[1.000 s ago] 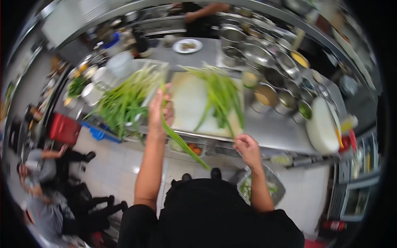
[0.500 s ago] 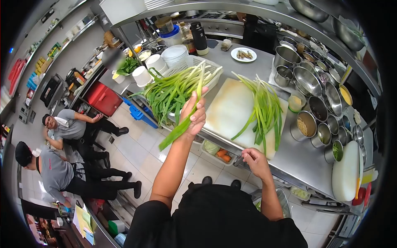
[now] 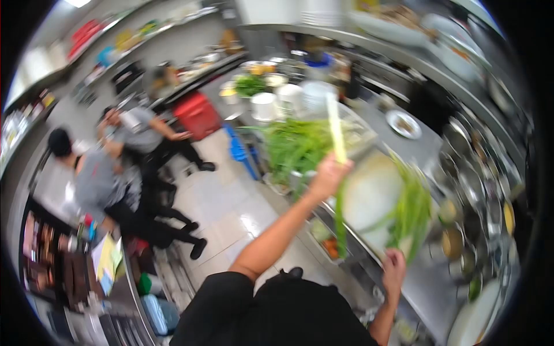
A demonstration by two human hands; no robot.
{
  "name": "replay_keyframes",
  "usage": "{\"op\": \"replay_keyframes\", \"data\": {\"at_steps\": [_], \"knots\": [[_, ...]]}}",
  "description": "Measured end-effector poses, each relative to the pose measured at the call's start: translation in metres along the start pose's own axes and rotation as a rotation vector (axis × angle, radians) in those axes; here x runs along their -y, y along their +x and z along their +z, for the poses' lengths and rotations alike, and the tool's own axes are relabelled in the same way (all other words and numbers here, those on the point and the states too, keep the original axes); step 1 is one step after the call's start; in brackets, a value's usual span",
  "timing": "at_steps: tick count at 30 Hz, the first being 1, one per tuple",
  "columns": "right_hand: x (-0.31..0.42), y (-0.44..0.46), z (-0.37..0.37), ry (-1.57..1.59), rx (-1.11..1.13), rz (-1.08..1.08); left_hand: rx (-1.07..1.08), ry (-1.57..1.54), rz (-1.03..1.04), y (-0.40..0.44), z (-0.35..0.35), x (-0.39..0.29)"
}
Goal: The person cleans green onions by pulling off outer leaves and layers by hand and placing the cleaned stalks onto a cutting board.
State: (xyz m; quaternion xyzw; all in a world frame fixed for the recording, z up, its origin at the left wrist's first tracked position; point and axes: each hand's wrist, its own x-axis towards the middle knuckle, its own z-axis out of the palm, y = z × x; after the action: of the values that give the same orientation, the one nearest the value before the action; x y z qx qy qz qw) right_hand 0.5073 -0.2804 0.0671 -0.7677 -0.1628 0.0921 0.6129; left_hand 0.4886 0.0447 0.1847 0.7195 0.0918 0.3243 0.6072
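While L fingers (image 3: 344, 165) stay wrapped round scallion (image 3: 337, 135), leaf (image 3: 340, 228) has swung R of wrist (image 3: 315, 195), w/ R fingers (image 3: 395, 256) curled, hold unclear.

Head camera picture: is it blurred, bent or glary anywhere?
In the head view, blur softens nearly everything, including the left hand, the green stalk it holds and the right hand; in the same view, wide-angle distortion seems to bow the overhead shelf, the corners go black, and bright glare spots the tiled floor.
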Motion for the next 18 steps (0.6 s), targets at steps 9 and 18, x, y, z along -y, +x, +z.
{"op": "replay_keyframes", "data": {"at_steps": [9, 18], "knots": [[0.04, 0.003, 0.031, -0.164, 0.141, -0.083, 0.124, -0.348, 0.062, -0.025, -0.02, -0.01], [0.014, 0.059, 0.051, -0.93, 0.382, -0.594, 0.06, -0.296, -0.032, -0.053, -0.053, -0.005]]}}
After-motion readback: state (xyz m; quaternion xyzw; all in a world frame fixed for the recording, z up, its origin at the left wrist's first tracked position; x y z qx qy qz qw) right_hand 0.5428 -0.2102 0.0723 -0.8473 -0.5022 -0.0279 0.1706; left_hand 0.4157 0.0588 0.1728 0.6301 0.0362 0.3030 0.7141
